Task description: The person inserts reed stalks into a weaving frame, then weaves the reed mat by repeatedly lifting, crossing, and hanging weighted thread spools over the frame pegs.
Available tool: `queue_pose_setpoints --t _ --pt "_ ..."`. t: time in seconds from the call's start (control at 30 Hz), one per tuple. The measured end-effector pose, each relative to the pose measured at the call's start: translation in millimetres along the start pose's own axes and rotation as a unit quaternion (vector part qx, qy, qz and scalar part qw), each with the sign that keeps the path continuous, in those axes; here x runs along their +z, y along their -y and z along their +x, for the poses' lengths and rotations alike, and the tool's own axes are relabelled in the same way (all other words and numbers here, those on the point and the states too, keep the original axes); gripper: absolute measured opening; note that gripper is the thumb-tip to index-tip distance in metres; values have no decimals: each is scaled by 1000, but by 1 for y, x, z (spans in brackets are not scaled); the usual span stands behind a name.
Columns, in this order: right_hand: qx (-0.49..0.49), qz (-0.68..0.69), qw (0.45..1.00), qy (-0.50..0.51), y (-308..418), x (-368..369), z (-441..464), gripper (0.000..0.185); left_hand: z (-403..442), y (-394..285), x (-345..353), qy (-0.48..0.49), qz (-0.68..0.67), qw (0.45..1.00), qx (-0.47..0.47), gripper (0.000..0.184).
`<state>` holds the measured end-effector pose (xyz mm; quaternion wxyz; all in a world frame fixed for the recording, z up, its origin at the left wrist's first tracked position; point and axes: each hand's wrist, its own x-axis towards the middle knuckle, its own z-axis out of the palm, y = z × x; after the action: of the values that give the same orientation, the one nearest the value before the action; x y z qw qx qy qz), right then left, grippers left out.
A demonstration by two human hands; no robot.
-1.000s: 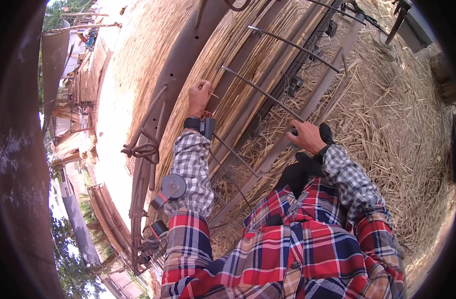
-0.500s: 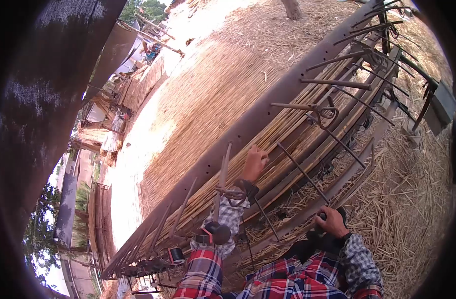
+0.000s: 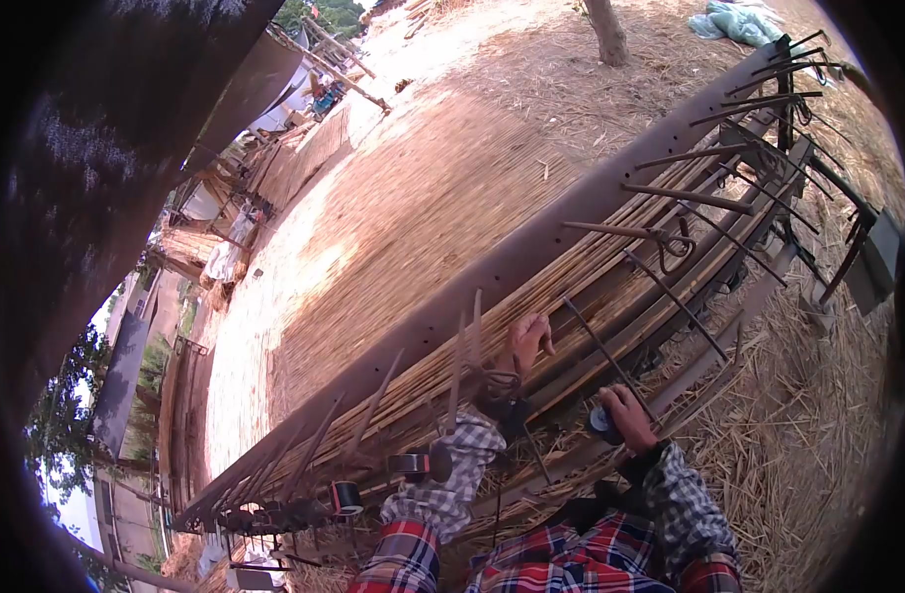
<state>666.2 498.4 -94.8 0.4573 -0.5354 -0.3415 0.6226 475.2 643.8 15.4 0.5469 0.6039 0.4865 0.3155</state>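
My left hand (image 3: 527, 344) is over the bundle of reeds (image 3: 610, 233) lying along the metal frame. Its fingers are curled together; what they hold, if anything, is hidden. My right hand (image 3: 627, 416) is closed on a round, spool-like piece (image 3: 601, 422) with a bluish-grey face, at the near side of the frame beside a thin metal rod (image 3: 601, 346). Several dark spools, one with a reddish edge (image 3: 345, 497), hang along the frame left of my left forearm.
A long brown pipe with holes (image 3: 452, 324) runs diagonally, with metal prongs (image 3: 685, 198) sticking out. Beyond it lies a large reed mat (image 3: 423, 208). Loose straw (image 3: 778, 425) covers the ground at right. A tree trunk (image 3: 605, 35) stands at the back.
My right hand has moved left and up toward the frame, carrying the round piece, whose face now shows. My left hand stays over the reeds, its fingers now turned downward. The view has shifted slightly.
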Motion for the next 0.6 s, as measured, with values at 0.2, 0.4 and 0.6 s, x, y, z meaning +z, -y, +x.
queue_pose_setpoints --t 0.2,0.4,0.6 --pt "-34 188 980 62 13 84 82 23 -29 6 6 -33 -381 920 -85 29" --pt "84 483 862 130 45 121 108 23 -51 24 17 -124 -593 794 -47 26" --pt "128 502 853 70 54 125 121 35 -66 18 14 -183 -607 773 -33 24"
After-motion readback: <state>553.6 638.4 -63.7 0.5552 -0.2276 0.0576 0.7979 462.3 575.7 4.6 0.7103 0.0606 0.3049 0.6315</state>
